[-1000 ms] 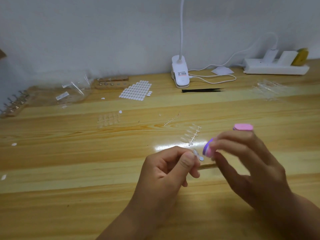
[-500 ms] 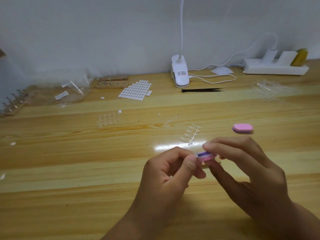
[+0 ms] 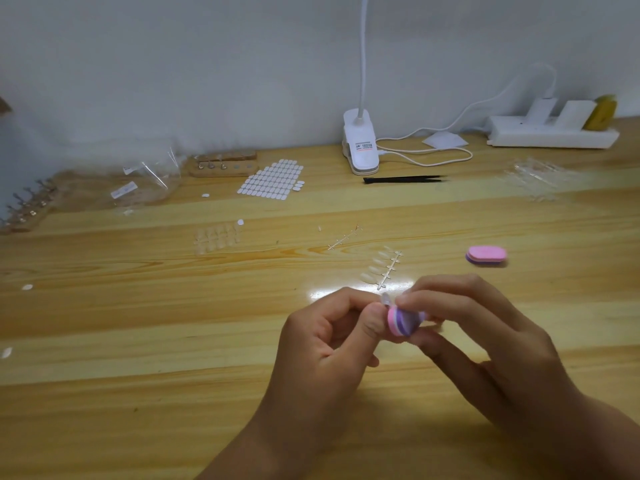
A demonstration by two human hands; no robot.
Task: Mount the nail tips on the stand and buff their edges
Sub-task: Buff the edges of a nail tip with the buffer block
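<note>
Handwork low over the wooden table (image 3: pixel 138 323). Pinching a clear nail tip (image 3: pixel 385 300) in the left hand (image 3: pixel 329 341), thumb and curled forefinger closing on it, with only its end showing above the thumb. Gripping a small pink-and-purple buffer block (image 3: pixel 403 322) in the right hand (image 3: pixel 485 341), fingers curling over the top and thumb underneath, and holding its rounded end against the tip, right beside the left thumb. Working with a strip of clear nail tips (image 3: pixel 381 268) lying just beyond the knuckles, a bare strip (image 3: pixel 344 237) a little further back, and a second pink buffer (image 3: pixel 486 255) resting on the table to the right, apart from both hands. Sitting well away from the wooden stand (image 3: pixel 223 166) near the wall to the left, beside a sheet of white adhesive tabs (image 3: pixel 273 181) and crumpled clear bags (image 3: pixel 149 185). Facing a white clip lamp (image 3: pixel 360 147), black tweezers (image 3: pixel 405 179) lying in front of it, and a white power strip (image 3: pixel 550 136) at far right.
</note>
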